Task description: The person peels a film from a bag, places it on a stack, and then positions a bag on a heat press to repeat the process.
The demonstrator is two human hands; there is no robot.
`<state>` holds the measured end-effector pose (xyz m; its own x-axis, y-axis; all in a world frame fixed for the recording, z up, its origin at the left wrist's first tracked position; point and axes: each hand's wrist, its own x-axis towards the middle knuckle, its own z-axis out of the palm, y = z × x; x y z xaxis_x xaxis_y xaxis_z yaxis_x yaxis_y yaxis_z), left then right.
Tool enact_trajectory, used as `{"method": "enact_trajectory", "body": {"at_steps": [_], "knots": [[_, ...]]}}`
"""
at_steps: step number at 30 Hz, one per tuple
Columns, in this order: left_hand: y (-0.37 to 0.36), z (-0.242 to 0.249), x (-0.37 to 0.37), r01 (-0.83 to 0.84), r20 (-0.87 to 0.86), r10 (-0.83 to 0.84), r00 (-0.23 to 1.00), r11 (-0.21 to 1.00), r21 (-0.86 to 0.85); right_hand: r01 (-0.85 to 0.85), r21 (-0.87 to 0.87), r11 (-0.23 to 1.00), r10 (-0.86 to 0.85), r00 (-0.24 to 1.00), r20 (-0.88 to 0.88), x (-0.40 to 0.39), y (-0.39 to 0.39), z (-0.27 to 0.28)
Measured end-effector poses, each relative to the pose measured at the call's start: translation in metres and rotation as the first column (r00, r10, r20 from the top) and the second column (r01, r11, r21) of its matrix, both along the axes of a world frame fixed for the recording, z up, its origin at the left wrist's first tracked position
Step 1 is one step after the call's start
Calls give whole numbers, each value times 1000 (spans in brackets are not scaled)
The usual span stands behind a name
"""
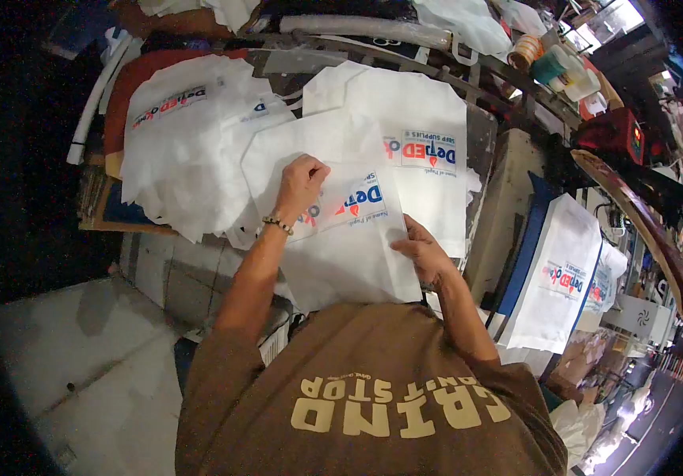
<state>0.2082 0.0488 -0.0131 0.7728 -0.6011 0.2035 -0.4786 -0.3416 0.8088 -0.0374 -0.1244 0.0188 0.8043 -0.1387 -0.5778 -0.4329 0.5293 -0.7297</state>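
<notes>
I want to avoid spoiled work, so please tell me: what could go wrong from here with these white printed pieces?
The held piece may crease where the right hand pinches its edge. The left hand is right beside the print, so smearing is possible if the ink is wet, which I cannot tell. The pile at the left lies unevenly fanned, so a bump might scatter it.
</notes>
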Motion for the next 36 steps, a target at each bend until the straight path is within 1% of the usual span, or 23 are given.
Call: {"method": "enact_trajectory", "body": {"at_steps": [1, 3, 7, 9, 11, 13, 15, 18, 19, 20, 22, 23, 25, 26, 27, 28, 29, 30, 32, 33, 34, 35, 36], "knots": [[1, -2, 0, 1, -4, -1, 1000, 1000, 1, -13, 3, 1000, 12, 1000, 26, -2, 0, -1], [1, -4, 6, -19, 77, 19, 997, 1000, 4, -27, 4, 1000, 27, 998, 59, -1, 0, -3], [1, -8, 10, -55, 36, 56, 998, 998, -33, -12, 15, 1000, 12, 1000, 14, 1, 0, 8], [4, -4, 15, -61, 122, 60, 991, 998, 3, -19, 9, 1000, 19, 1000, 16, 2, 1, 16], [4, 2, 27, -58, 147, 53, 988, 998, 29, 4, -64, 998, -5, 1000, -8, -2, 4, 18], [5, 4, 33, -66, 172, 56, 984, 996, 53, 17, -11, 1000, -17, 1000, -2, -3, 3, 11], [8, 5, 31, -19, 159, 5, 987, 996, 88, 26, 48, 999, -26, 1000, 1, -9, 4, -2], [7, 5, 30, -35, 139, 28, 990, 998, 48, 68, 0, 998, -68, 998, -14, -5, 1, -9], [9, 4, 32, -33, 137, 26, 990, 998, 49, 14, -12, 1000, -13, 1000, 13, -3, 1, 2], [11, 5, 38, -101, 195, 95, 976, 995, 23, -40, -28, 999, 41, 998, 40, -2, 1, 8], [21, 13, 50, -233, 270, 233, 934, 972, -33, -31, -20, 999, 32, 998, 54, -3, -1, 1], [28, 23, 55, -321, 359, 313, 880, 946, -37, -25, -9, 1000, 25, 998, 63, -4, 0, -1], [54, 50, 64, -366, 342, 368, 865, 928, -73, -19, -29, 999, 22, 997, 78, -5, 1, 2], [70, 68, 61, -369, 430, 356, 830, 928, -55, -16, -49, 999, 20, 995, 93, -5, 1, 5], [83, 82, 57, -379, 330, 386, 862, 921, -87, -13, -50, 999, 18, 995, 96, -4, 1, 8], [98, 108, 45, -375, 264, 366, 893, 927, -15, -5, -110, 994, 20, 991, 133, -4, 2, 11], [126, 115, 42, -347, 267, 295, 917, 922, 172, 6, -171, 985, 23, 985, 168, -4, 1, 15], [142, 137, 24, -287, 185, 248, 951, 930, 229, 10, -176, 984, 20, 985, 170, -5, -4, 22], [191, 142, 8, -232, -105, 289, 951, 899, 372, 30, -259, 965, -8, 996, 86, -10, -24, 37], [204, 156, -6, -154, -137, 244, 960, 869, 471, 144, -270, 952, -108, 984, 144, -16, -37, 33], [215, 168, -19, -74, -173, 204, 964, 824, 561, 220, -208, 953, -186, 968, 169, -21, -54, 26], [234, 162, -26, 29, -312, 184, 932, 821, 571, 290, -143, 946, -261, 947, 189, -24, -72, 20], [249, 152, -33, 134, -447, 167, 879, 813, 567, 300, -127, 945, -277, 945, 174, -25, -86, 20]]}}
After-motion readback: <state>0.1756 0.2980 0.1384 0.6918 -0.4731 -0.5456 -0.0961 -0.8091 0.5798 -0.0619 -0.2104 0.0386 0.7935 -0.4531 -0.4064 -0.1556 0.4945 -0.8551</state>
